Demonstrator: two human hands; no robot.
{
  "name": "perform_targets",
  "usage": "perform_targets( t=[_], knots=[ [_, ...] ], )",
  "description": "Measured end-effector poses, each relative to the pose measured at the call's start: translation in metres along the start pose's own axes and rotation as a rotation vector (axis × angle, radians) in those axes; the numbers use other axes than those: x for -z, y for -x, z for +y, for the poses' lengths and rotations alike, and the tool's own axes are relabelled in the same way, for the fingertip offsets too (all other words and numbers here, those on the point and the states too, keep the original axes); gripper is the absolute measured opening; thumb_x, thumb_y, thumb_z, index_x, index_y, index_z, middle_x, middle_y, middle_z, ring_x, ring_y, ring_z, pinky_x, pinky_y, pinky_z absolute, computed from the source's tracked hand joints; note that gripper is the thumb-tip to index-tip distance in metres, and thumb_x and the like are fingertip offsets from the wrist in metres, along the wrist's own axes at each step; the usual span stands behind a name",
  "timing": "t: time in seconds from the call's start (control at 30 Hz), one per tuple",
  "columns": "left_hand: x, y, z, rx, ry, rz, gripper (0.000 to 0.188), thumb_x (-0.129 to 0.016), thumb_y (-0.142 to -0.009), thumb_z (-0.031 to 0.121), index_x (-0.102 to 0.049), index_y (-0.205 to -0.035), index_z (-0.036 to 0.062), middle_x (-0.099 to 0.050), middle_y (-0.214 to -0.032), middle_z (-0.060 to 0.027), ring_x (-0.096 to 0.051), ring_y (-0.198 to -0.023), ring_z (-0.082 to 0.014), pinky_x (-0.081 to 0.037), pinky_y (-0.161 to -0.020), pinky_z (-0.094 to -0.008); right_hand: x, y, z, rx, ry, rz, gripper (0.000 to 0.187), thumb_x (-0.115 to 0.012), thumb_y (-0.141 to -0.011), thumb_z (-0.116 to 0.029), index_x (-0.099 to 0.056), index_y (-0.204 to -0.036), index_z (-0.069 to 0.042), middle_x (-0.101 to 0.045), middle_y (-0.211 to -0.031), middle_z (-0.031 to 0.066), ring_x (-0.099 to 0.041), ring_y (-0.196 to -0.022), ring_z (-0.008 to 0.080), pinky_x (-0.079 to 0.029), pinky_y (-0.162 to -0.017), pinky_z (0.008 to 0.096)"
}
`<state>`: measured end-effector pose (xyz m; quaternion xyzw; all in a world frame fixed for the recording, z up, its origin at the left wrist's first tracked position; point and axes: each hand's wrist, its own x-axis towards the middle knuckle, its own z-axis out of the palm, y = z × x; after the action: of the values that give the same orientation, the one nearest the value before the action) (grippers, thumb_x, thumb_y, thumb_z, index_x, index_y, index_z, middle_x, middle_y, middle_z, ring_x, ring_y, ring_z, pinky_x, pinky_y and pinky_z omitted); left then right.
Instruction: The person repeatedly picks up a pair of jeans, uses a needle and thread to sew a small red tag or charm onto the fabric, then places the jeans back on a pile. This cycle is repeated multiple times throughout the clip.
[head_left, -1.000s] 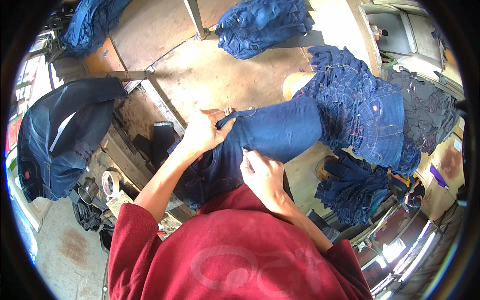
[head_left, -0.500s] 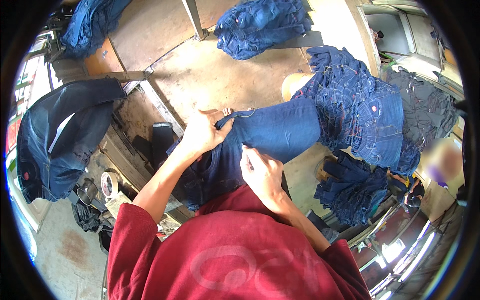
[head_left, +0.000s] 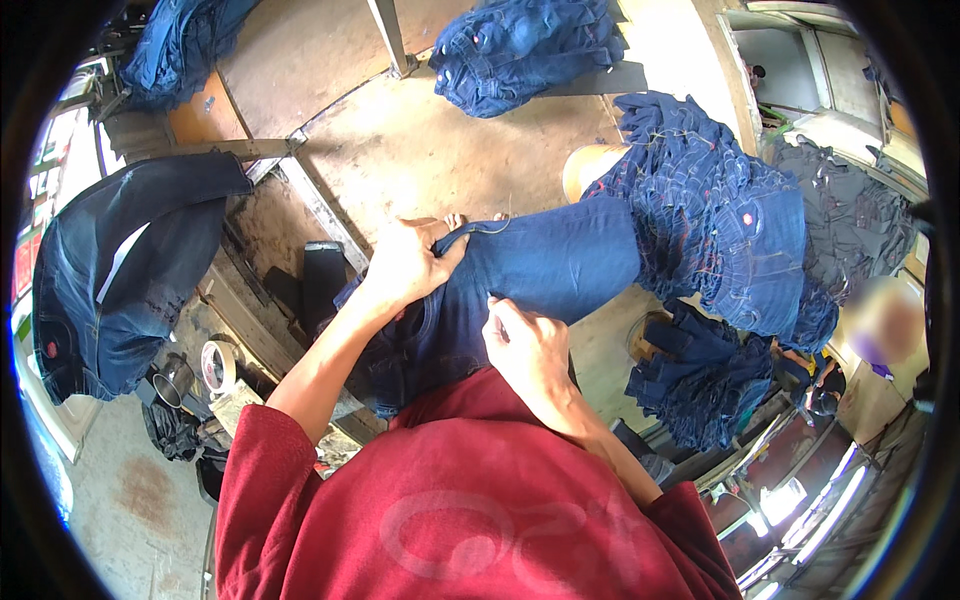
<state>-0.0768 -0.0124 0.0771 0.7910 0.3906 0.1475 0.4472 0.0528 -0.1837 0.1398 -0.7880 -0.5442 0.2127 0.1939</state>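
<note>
A pair of blue jeans (head_left: 560, 262) lies across in front of me, one leg stretched out flat to the right and the gathered upper part close against my shirt. My left hand (head_left: 408, 262) pinches a folded edge of the denim between thumb and fingers. Along that edge runs a short pale loose thread (head_left: 490, 229). On the near side of the leg, my right hand (head_left: 530, 348) is closed, its fingertips at the cloth. Whatever small thing it may grip is hidden by the fingers.
A big heap of jeans (head_left: 690, 190) rises at the right, with darker folded denim (head_left: 700, 375) below it. Another pile (head_left: 520, 55) lies on the floor ahead. Dark jeans (head_left: 130, 270) drape at the left, near a tape roll (head_left: 218, 366) and a metal cup (head_left: 177, 380).
My right hand has shifted very slightly toward me over the denim. The left hand keeps its pinch in the same place, and the jeans lie as before.
</note>
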Motion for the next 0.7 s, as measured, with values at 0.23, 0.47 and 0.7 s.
perform_targets(
  t=[0.23, 0.47, 0.7],
  knots=[
    [0.0004, -0.0012, 0.0012, -0.016, -0.034, 0.028, 0.028, -0.084, -0.088, 0.019, -0.070, -0.072, 0.0005, -0.066, -0.066, -0.0175, -0.068, -0.057, -0.0331, -0.052, -0.058, -0.0412, 0.0015, -0.0001, 0.0015, 0.014, 0.085, -0.041, 0.007, -0.078, -0.093, -0.006, -0.072, -0.097, -0.009, -0.069, -0.065, 0.0068, -0.071, -0.054, 0.0242, -0.058, -0.052, 0.0373],
    [-0.0003, -0.0018, 0.0014, -0.027, 0.019, 0.034, 0.026, -0.084, -0.088, 0.018, -0.071, -0.073, 0.0007, -0.067, -0.067, -0.0161, -0.069, -0.058, -0.0331, -0.053, -0.059, -0.0410, 0.0045, -0.0014, 0.0003, -0.006, 0.042, 0.008, 0.005, -0.077, -0.095, -0.007, -0.072, -0.096, -0.009, -0.070, -0.066, 0.0086, -0.071, -0.054, 0.0252, -0.058, -0.051, 0.0387],
    [-0.0011, 0.0021, -0.0007, 0.004, 0.035, 0.021, 0.026, -0.084, -0.089, 0.018, -0.072, -0.075, 0.0005, -0.066, -0.066, -0.0149, -0.065, -0.056, -0.0300, -0.052, -0.058, -0.0403, 0.0051, -0.0039, 0.0009, -0.004, 0.038, 0.021, 0.005, -0.077, -0.095, -0.008, -0.072, -0.094, -0.009, -0.071, -0.067, 0.0097, -0.071, -0.054, 0.0272, -0.057, -0.050, 0.0399]
  ],
)
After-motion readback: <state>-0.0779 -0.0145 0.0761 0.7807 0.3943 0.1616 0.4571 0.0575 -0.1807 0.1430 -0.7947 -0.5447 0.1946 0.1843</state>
